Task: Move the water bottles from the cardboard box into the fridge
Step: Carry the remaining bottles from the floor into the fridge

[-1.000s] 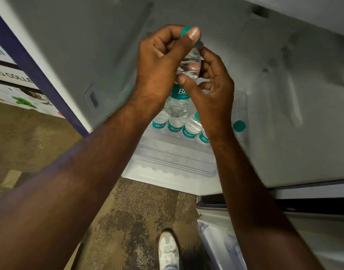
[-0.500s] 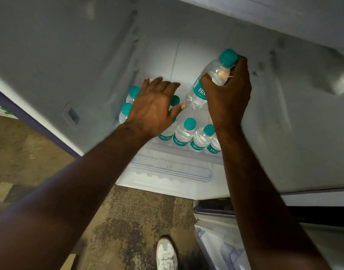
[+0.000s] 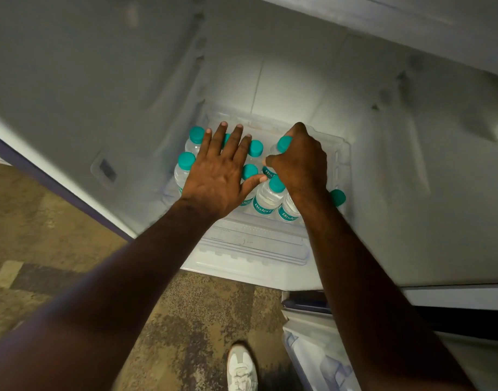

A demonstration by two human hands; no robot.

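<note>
Looking straight down into the white fridge compartment (image 3: pixel 383 193), where a bunch of clear plastic water bottles with teal caps (image 3: pixel 266 198) stand packed together on the clear plastic shelf (image 3: pixel 253 246). The left hand (image 3: pixel 219 176) is spread flat, fingers straight, over the bottles on the left. The right hand (image 3: pixel 301 162) grips a teal-capped bottle (image 3: pixel 284 143) at the back right of the group. One white sneaker (image 3: pixel 240 368) shows on the mottled brown floor (image 3: pixel 58 227).

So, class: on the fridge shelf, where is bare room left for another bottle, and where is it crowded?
Free: the strip behind the bottles toward the back wall, and along the shelf's right rim. Crowded: left and front, under the left hand and right hand.
</note>
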